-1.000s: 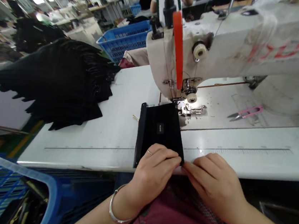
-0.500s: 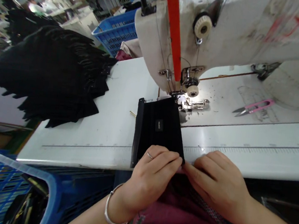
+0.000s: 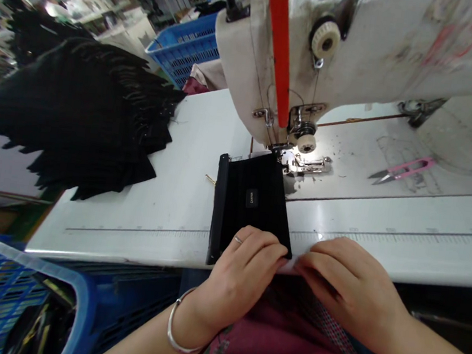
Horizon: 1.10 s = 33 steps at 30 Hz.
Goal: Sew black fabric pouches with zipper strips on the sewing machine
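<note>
A flat black zip pouch [image 3: 262, 174] with a small label lies on the white sewing table, its far corner at the presser foot of the sewing machine [image 3: 248, 70]. A brass-coloured zip pull [image 3: 210, 180] pokes out on its left side. My left hand [image 3: 242, 274] grips the pouch's near edge, thumb hidden beneath the fingers. Just right of the near corner, my right hand [image 3: 343, 286] has its fingers curled and their tips together, slightly apart from the pouch. Whether anything small is between those tips is hidden.
Pink-handled thread snips [image 3: 402, 170] lie right of the needle. A tall stack of black fabric pieces [image 3: 86, 109] stands on the left. One blue basket [image 3: 85, 302] with dark items sits at lower left, another blue basket [image 3: 186, 46] behind the table.
My right hand has drawn slightly away from the pouch's near corner, to the right. My left hand stays on the pouch, which has barely moved.
</note>
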Motion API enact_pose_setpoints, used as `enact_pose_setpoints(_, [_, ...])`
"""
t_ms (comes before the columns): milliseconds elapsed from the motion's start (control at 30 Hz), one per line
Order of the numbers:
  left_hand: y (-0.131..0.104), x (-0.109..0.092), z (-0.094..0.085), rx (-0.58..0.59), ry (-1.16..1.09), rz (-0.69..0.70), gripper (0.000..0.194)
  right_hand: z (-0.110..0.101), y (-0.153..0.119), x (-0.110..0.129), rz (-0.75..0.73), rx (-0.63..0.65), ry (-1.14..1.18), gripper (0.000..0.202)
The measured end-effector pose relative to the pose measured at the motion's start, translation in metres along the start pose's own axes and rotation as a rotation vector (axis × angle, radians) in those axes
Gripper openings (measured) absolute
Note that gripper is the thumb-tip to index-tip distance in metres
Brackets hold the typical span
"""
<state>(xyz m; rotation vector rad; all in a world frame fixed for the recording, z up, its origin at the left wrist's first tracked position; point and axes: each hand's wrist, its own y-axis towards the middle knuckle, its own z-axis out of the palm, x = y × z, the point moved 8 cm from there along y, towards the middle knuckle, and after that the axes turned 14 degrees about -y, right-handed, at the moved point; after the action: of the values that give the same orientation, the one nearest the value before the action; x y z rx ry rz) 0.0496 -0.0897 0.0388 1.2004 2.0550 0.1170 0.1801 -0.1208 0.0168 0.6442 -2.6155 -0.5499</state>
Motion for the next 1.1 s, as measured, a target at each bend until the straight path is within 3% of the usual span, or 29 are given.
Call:
enact_pose_setpoints(133, [-0.004,0.004,0.006,0.029,0.035,-0.009,0.016,0.001,0.005,0.001,0.001,-0.013,-0.035,0.014])
enact_pose_setpoints(300, [-0.017,0.001,0.008,-0.014,0.058,-0.02,0.017,0.003,0.008,0.01,-0.138,-0.025,-0.126,0.021])
enact_pose_setpoints(467, [-0.013,-0.014,0.01,0.316,0.199,-0.074,0.024,0.005,0.009,0.014,-0.232,-0.005,-0.128,0.025])
enact_pose_setpoints(533, [-0.001,-0.016,0.003,0.373,0.239,-0.033,0.025,0.005,0.011,0.015,-0.254,0.019,-0.097,0.026])
enact_pose_setpoints(633, [0.016,0.002,-0.003,0.375,0.244,-0.016,0.05,0.002,0.016,0.015,-0.251,0.004,-0.081,0.025])
enact_pose_setpoints(733, [0.018,0.023,0.002,0.408,0.205,-0.012,0.07,-0.003,0.018,0.017,-0.263,-0.044,-0.094,0.028])
enact_pose_setpoints(800, [0.014,0.028,0.003,0.406,0.196,0.001,0.066,-0.006,0.021,0.017,-0.266,-0.064,-0.104,0.03])
enact_pose_setpoints(967, [0.01,0.014,-0.014,0.251,0.041,0.139,0.024,-0.008,0.032,0.016,-0.339,-0.018,-0.167,0.034])
enact_pose_setpoints(1100, [0.013,0.019,-0.024,0.238,-0.031,0.168,0.025,-0.005,0.042,0.008,-0.342,0.016,-0.184,0.032])
